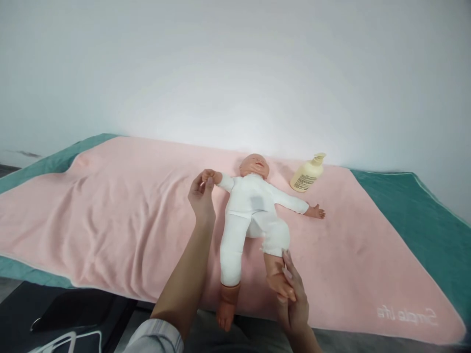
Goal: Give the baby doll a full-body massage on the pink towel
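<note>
A baby doll (241, 196) with a white cloth body lies on its back on a pink blanket (154, 211), head toward the wall. My left hand (202, 193) pinches the doll's hand on the left side, fingers closed round it. Lower right, my right hand (294, 301) is wrapped round the doll's bare foot and lower leg, thumb below and fingers along the side. That leg is bent at the knee, while the other lies straight with its foot past the blanket's front edge. The doll's other arm stretches out to the right, untouched.
A pale yellow pump bottle (307, 174) leans beside the doll's head. Green cloth (423, 211) shows under the blanket at both sides. A white wall (235, 73) stands behind. At lower left are a dark case (73, 309) and a white cable (69, 338).
</note>
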Demonstrator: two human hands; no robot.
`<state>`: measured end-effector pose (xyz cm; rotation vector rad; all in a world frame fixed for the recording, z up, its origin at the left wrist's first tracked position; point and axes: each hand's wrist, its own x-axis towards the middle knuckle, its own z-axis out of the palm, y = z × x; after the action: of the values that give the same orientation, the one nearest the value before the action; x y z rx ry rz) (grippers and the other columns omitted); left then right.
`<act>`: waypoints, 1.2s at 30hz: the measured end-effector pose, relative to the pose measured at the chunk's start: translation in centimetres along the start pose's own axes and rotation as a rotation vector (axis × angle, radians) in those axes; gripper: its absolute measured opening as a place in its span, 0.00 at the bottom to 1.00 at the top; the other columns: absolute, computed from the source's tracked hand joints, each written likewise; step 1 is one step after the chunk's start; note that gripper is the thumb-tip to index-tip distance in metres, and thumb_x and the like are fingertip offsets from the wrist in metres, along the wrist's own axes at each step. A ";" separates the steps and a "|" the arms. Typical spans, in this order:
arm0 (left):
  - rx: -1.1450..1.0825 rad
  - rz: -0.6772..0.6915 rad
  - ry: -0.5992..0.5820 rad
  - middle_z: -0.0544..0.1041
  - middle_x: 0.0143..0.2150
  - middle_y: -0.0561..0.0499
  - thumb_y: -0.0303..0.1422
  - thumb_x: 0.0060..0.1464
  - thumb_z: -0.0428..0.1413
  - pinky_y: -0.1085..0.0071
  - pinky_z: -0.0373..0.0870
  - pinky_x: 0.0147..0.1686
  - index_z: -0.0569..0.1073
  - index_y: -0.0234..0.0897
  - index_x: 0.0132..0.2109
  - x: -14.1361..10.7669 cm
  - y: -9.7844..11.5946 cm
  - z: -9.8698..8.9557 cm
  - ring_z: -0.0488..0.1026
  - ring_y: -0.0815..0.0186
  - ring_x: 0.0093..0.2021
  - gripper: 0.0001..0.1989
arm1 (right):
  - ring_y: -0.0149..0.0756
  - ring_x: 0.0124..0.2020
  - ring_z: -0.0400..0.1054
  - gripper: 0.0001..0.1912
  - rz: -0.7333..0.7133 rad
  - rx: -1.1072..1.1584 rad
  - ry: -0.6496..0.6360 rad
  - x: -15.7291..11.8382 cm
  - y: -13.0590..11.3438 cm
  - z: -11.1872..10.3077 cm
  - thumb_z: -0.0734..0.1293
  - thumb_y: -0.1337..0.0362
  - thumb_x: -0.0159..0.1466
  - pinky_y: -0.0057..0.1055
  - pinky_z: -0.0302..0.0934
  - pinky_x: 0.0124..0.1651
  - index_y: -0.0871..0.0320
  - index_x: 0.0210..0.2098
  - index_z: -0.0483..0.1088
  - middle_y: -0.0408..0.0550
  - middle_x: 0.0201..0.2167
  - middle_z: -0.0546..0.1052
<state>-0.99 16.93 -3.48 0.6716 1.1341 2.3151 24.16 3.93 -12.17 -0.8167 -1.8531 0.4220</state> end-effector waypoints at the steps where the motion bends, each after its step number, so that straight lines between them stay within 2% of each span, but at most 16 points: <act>1: 0.026 0.026 -0.048 0.78 0.47 0.46 0.35 0.52 0.62 0.61 0.72 0.51 0.77 0.37 0.46 -0.5 0.1 0.2 0.74 0.59 0.50 0.14 | 0.51 0.65 0.53 0.22 -0.025 -0.003 0.021 1.2 -0.4 -0.2 0.55 0.58 0.71 0.57 0.63 0.56 0.47 0.64 0.55 0.50 0.67 0.57; 3: 0.095 0.053 -0.179 0.79 0.46 0.46 0.34 0.52 0.62 0.61 0.72 0.51 0.78 0.37 0.45 -1.3 0.4 0.5 0.75 0.60 0.49 0.13 | 0.49 0.66 0.52 0.22 -0.034 -0.002 0.016 3.5 -1.3 -0.4 0.55 0.61 0.71 0.56 0.61 0.58 0.48 0.63 0.56 0.49 0.67 0.57; 5: 0.184 0.088 -0.363 0.80 0.45 0.47 0.33 0.51 0.63 0.61 0.72 0.51 0.79 0.39 0.44 -1.8 0.4 0.4 0.76 0.59 0.48 0.12 | 0.48 0.66 0.52 0.21 -0.008 0.018 0.026 5.4 -1.9 -0.5 0.55 0.62 0.70 0.54 0.60 0.59 0.49 0.62 0.57 0.50 0.66 0.58; 8: 0.321 0.237 -0.687 0.80 0.45 0.49 0.30 0.50 0.63 0.60 0.71 0.52 0.80 0.42 0.43 -1.8 0.1 -0.1 0.76 0.59 0.48 0.11 | 0.48 0.66 0.53 0.21 0.056 0.049 0.032 7.3 -2.1 -0.5 0.56 0.61 0.70 0.52 0.60 0.60 0.53 0.62 0.57 0.53 0.66 0.59; 10: 0.382 0.356 -0.843 0.81 0.44 0.49 0.28 0.51 0.63 0.59 0.71 0.52 0.80 0.44 0.42 -1.6 -0.2 -0.3 0.76 0.59 0.49 0.11 | 0.48 0.66 0.53 0.22 0.089 0.058 0.030 8.1 -1.8 -0.6 0.56 0.61 0.70 0.51 0.58 0.61 0.54 0.62 0.56 0.55 0.65 0.59; 14: 0.460 0.486 -0.974 0.81 0.44 0.49 0.27 0.52 0.61 0.60 0.72 0.49 0.80 0.43 0.43 -1.4 -0.5 -0.4 0.76 0.60 0.49 0.10 | 0.46 0.66 0.53 0.22 0.120 0.068 0.011 9.4 -1.2 -0.8 0.56 0.61 0.70 0.50 0.55 0.63 0.54 0.63 0.56 0.54 0.65 0.60; 18: 0.471 0.509 -1.007 0.81 0.44 0.48 0.26 0.53 0.61 0.60 0.72 0.48 0.80 0.42 0.42 -1.6 -0.3 -0.3 0.76 0.60 0.48 0.09 | 0.47 0.66 0.53 0.22 0.114 0.066 0.005 9.8 -1.0 -0.9 0.56 0.60 0.70 0.50 0.55 0.63 0.54 0.63 0.55 0.54 0.65 0.60; 20: 0.446 0.468 -0.963 0.81 0.44 0.48 0.26 0.53 0.61 0.60 0.72 0.49 0.80 0.42 0.42 -1.6 -0.1 -0.4 0.76 0.60 0.48 0.10 | 0.48 0.65 0.53 0.23 0.103 0.069 0.014 9.6 -1.0 -0.9 0.56 0.59 0.70 0.51 0.56 0.62 0.55 0.63 0.55 0.55 0.65 0.60; 22: 0.409 0.386 -0.857 0.81 0.44 0.48 0.28 0.51 0.62 0.60 0.71 0.51 0.80 0.43 0.43 -1.4 0.1 -0.4 0.76 0.59 0.48 0.10 | 0.49 0.65 0.54 0.23 0.082 0.070 0.035 9.1 -1.1 -0.9 0.57 0.58 0.70 0.52 0.57 0.61 0.55 0.63 0.56 0.56 0.65 0.60; 24: 0.375 0.266 -0.680 0.81 0.44 0.48 0.30 0.49 0.64 0.60 0.71 0.51 0.80 0.42 0.43 -1.2 0.3 -0.4 0.76 0.59 0.47 0.11 | 0.49 0.65 0.54 0.23 0.053 0.068 0.061 8.2 -1.4 -1.0 0.57 0.57 0.70 0.53 0.57 0.61 0.55 0.62 0.57 0.56 0.64 0.61; 27: 0.249 0.085 -0.331 0.80 0.44 0.48 0.32 0.48 0.65 0.61 0.71 0.52 0.79 0.40 0.44 -0.7 0.6 -0.6 0.76 0.59 0.47 0.15 | 0.50 0.65 0.54 0.21 0.009 0.041 0.078 6.3 -1.7 -1.2 0.57 0.57 0.70 0.55 0.58 0.61 0.53 0.61 0.59 0.55 0.64 0.62; 30: 0.067 -0.057 -0.026 0.78 0.49 0.48 0.34 0.50 0.64 0.62 0.68 0.55 0.77 0.40 0.47 0.2 0.3 -1.3 0.74 0.60 0.52 0.16 | 0.49 0.65 0.55 0.21 -0.082 -0.041 0.044 3.8 -1.2 -1.5 0.58 0.57 0.69 0.55 0.60 0.59 0.53 0.60 0.60 0.54 0.62 0.65; 33: -0.057 -0.265 0.166 0.74 0.54 0.50 0.35 0.54 0.61 0.66 0.67 0.56 0.76 0.44 0.48 1.4 -0.7 -2.4 0.72 0.63 0.55 0.13 | 0.48 0.63 0.59 0.20 -0.222 -0.151 -0.052 1.5 -0.1 -1.9 0.59 0.55 0.68 0.50 0.65 0.56 0.54 0.57 0.63 0.53 0.57 0.70; 36: -0.144 -0.457 0.303 0.75 0.50 0.51 0.33 0.57 0.58 0.71 0.71 0.51 0.74 0.46 0.47 2.6 -2.0 -3.4 0.75 0.68 0.51 0.10 | 0.44 0.60 0.63 0.20 -0.328 -0.232 -0.096 -0.5 0.5 -2.2 0.60 0.55 0.68 0.44 0.69 0.54 0.53 0.57 0.64 0.50 0.55 0.73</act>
<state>-4.64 17.57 -6.37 -0.0034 1.0959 2.1090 26.44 3.79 -11.89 -0.6354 -2.1069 0.0391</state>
